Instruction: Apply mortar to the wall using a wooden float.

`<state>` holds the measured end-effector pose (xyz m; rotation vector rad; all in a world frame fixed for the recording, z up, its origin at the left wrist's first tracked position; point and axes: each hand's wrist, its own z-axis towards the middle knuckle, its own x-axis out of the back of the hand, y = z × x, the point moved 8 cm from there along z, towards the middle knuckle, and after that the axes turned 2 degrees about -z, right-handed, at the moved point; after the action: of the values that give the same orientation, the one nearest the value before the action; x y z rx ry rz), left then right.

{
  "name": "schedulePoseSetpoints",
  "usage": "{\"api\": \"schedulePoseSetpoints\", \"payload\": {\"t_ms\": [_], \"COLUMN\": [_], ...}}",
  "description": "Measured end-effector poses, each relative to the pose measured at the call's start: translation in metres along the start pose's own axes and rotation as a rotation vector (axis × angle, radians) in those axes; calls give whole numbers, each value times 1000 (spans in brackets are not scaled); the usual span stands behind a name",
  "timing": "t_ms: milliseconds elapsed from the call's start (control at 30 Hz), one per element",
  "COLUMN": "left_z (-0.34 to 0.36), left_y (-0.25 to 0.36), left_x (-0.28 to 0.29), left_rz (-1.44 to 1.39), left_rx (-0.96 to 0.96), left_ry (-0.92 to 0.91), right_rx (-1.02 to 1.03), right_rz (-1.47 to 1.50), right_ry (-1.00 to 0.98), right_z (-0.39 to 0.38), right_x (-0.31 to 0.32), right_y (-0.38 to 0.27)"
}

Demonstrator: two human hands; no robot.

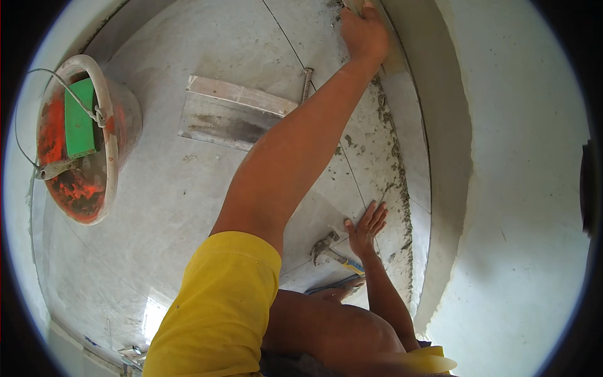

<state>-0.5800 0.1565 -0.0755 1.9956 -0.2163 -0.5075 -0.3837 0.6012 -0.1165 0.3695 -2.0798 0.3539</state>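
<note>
My left arm reaches across to the top of the view, where my left hand (pixel 365 34) is closed on a pale, flat-edged piece beside the wall. The frame's edge cuts that piece off, and I cannot make out its kind. Lower down, my right hand (pixel 367 231) rests palm down on the floor tiles, fingers spread, holding nothing. Just beside it lies a claw hammer (pixel 325 249) with a yellow and blue handle. Partly behind my left forearm is a flat metal float (pixel 220 122) with a pale bar along one edge. A short ribbed metal rod (pixel 308 83) lies by its far end.
At the left stands a bucket (pixel 125 113), stained red inside, with a green block (pixel 79 119) and a metal tool in it. Crumbs of mortar (pixel 400 169) run along the wall's foot beside a grey tile strip (pixel 411 151). My bent leg (pixel 333 320) is close below.
</note>
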Motion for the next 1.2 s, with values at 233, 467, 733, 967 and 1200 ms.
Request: {"api": "schedulePoseSetpoints", "payload": {"t_ms": [233,467,733,967,1200], "left_z": [-5,5,16,13,16], "left_y": [10,16,21,29,18], "left_x": [0,3,0,2,-1], "left_rz": [-72,-41,-182,-263,-224], "left_rx": [69,-63,12,-44,9], "left_ry": [52,124,15,76,96], "right_rx": [10,-4,4,4,18], "right_rz": [8,14,12,34,55], "right_ry": [0,-7,3,10,15], "right_z": [2,1,1,0,-1], "right_x": [0,2,0,1,3], "right_y": [1,-1,-2,2,-1]}}
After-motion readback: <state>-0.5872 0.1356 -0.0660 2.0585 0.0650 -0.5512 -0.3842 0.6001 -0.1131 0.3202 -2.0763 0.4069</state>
